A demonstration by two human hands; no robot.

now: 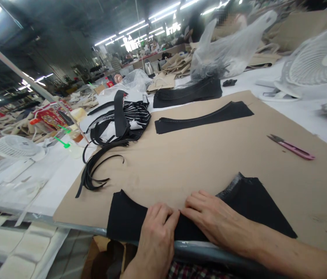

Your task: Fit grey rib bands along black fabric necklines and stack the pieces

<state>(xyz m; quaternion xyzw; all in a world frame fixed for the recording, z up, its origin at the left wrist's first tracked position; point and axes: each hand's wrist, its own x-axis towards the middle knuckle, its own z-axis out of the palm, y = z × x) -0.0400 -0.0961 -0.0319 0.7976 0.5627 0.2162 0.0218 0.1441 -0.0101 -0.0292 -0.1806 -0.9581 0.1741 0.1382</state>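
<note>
A black fabric piece [127,217] with a curved upper edge lies along the table's near edge. At the middle of that curve my left hand [160,226] is closed, its fingers bent and pressing on the edge. My right hand [209,215] grips the same edge just beside it, the fingertips of both hands almost meeting. Right of my hands, the edge strip of the piece looks greyish and shiny, and it stands up a little. My fingers cover the middle of the curve.
Pink-handled thread snips [292,147] lie on the brown board [198,159] at right. Farther back are a curved black piece [204,118], a black stack [188,94], and black strips [93,170] at left. White fans [322,58] and a plastic bag [227,50] stand around.
</note>
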